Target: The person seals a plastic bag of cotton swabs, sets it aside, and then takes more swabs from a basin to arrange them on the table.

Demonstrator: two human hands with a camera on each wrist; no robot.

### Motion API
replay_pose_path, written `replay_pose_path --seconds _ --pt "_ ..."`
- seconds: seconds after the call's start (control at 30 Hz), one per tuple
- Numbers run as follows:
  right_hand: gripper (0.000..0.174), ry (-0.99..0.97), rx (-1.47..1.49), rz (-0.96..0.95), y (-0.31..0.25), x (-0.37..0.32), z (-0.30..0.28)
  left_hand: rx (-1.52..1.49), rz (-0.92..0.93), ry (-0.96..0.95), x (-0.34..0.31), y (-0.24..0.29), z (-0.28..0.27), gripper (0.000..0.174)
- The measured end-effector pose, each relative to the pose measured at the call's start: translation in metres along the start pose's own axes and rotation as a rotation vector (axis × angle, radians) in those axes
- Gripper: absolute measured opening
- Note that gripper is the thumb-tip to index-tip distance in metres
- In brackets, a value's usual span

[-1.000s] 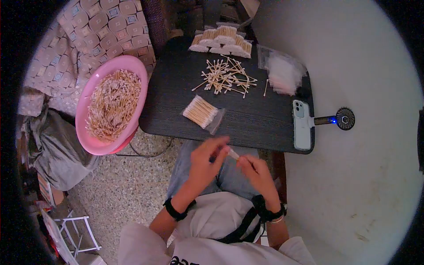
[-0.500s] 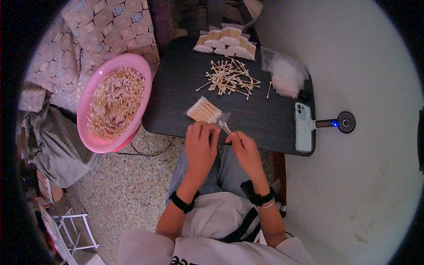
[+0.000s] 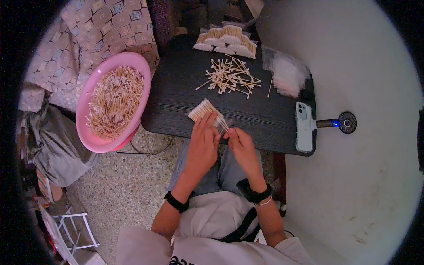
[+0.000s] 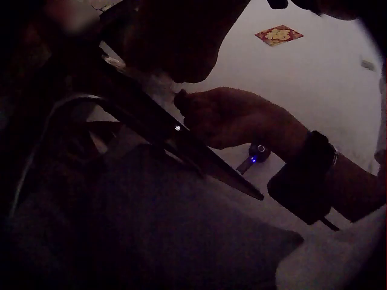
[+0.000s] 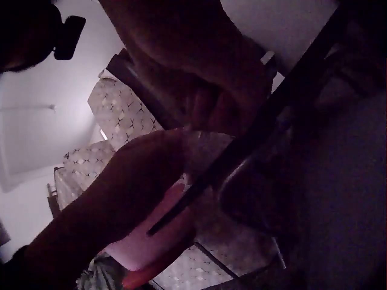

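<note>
A small clear bag filled with cotton swabs (image 3: pixel 198 110) lies on the dark table, its loose mouth toward the person's right. My left hand (image 3: pixel 202 143) holds this bag at the near side, fingers laid across its top and thumb by the mouth. Between thumb and fingertips, my right hand (image 3: pixel 241 142) pinches a few cotton swabs (image 3: pixel 225 125), whose far ends overlap the bag's mouth. Dim in the left wrist view, the right hand (image 4: pixel 227 115) shows above the table edge. In the dark right wrist view, hands and table edge hide the bag.
Loose swabs (image 3: pixel 229 77) lie mid-table, with filled bags (image 3: pixel 227 39) stacked behind. Empty clear bags (image 3: pixel 287 75) sit at the back right. A phone (image 3: pixel 304 127) and small fan (image 3: pixel 347 122) are near the right wall. A pink tub (image 3: pixel 81 112) of swabs stands left.
Both hands have moved forward from above the lap to the bag on the table. The left hand has come onto the bag, and the right has brought its swabs to the mouth.
</note>
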State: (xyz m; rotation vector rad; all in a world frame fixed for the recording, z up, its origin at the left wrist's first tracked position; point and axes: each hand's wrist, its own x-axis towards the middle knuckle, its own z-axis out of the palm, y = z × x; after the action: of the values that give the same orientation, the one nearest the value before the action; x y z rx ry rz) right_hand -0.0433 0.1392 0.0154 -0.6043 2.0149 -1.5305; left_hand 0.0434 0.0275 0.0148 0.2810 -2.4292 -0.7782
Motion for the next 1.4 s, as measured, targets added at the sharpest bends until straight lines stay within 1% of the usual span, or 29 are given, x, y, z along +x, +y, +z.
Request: replay_pose_path --seconds 0.07,0.17,0.27,0.37,0.57,0.67,0.77,0.87,0.97,1.07,1.17,1.27,1.37,1.4 --pt "0.031 0.018 0.004 0.036 0.01 0.004 0.005 0.017 0.003 -0.006 0.0 0.0 0.0 0.014" --pt "0.032 0.01 -0.062 0.013 0.011 0.007 0.007 0.04 0.013 -0.01 -0.001 0.0 0.0 0.02" --pt "0.033 0.024 -0.069 0.015 0.01 0.01 0.01 0.042 0.035 -0.02 -0.003 -0.004 0.001 0.025" --pt "0.032 0.015 -0.067 0.014 0.008 0.012 0.012 0.038 0.015 -0.059 -0.001 -0.001 -0.004 0.026" --pt "0.028 0.095 -0.284 -0.158 -0.007 0.021 0.016 0.089 0.007 -0.135 -0.005 -0.005 -0.002 0.037" --pt "0.026 0.051 -0.323 -0.167 -0.005 0.029 0.013 0.06 -0.018 -0.149 -0.004 -0.006 -0.003 0.04" --pt "0.027 -0.067 -0.231 -0.174 0.005 0.042 0.005 0.06 -0.018 -0.162 -0.003 -0.007 -0.006 0.039" --pt "0.028 -0.15 -0.151 -0.117 0.005 0.05 0.0 0.029 -0.01 -0.168 -0.001 -0.01 -0.01 0.039" --pt "0.029 -0.177 -0.023 -0.13 0.011 0.053 -0.001 0.01 0.031 -0.113 0.002 -0.009 -0.012 0.024" --pt "0.03 -0.121 -0.146 -0.121 0.006 0.05 -0.001 -0.044 0.013 -0.075 0.013 -0.007 -0.03 0.025" --pt "0.031 -0.109 -0.173 -0.141 -0.005 0.046 -0.001 -0.011 -0.025 0.105 0.024 -0.032 -0.019 0.031" --pt "0.031 -0.161 -0.236 -0.082 -0.011 0.048 -0.005 -0.195 -0.161 0.092 0.033 -0.045 -0.012 0.037" --pt "0.031 -0.178 -0.194 -0.103 -0.01 0.05 -0.006 -0.256 -0.233 0.1 0.035 -0.046 -0.009 0.035" --pt "0.031 -0.179 -0.198 -0.116 -0.009 0.051 -0.005 -0.264 -0.23 0.111 0.036 -0.048 -0.007 0.033"
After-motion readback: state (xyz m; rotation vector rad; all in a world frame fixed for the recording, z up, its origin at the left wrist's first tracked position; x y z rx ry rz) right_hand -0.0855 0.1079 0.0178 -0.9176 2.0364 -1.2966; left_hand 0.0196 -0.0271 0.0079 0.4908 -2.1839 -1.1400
